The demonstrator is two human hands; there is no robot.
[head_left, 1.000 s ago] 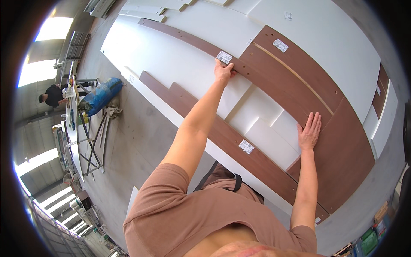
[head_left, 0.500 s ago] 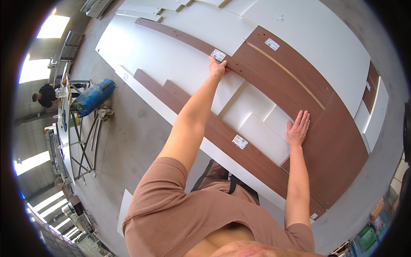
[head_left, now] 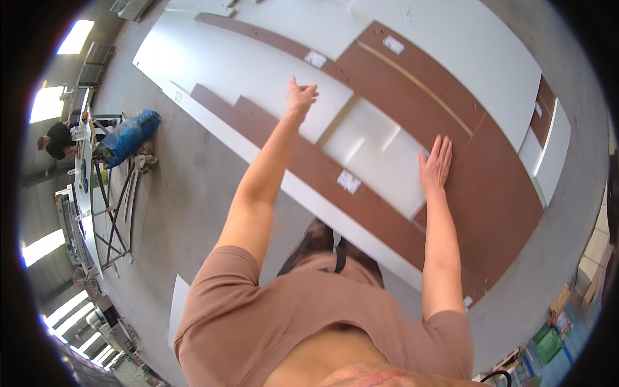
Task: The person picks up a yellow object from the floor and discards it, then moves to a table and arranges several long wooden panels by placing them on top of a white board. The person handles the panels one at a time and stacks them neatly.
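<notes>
My left hand hangs in the air over a white panel, its fingers apart and nothing in them. Just beyond it runs a long narrow brown board that carries a white label. My right hand lies flat, fingers stretched, at the edge of the brown boards, near a wide brown panel. Closer to my body lies another long brown board with a label. White panels show in the gap between the brown boards.
At the left, a person in dark clothes is by a work table on a metal frame. A blue sack lies beside it. More white panels stretch across the far side. A green bin stands at the lower right.
My left hand has let go of the narrow brown board and drawn back toward me and left. My right hand stays flat on the brown boards. The whole view has shifted slightly.
</notes>
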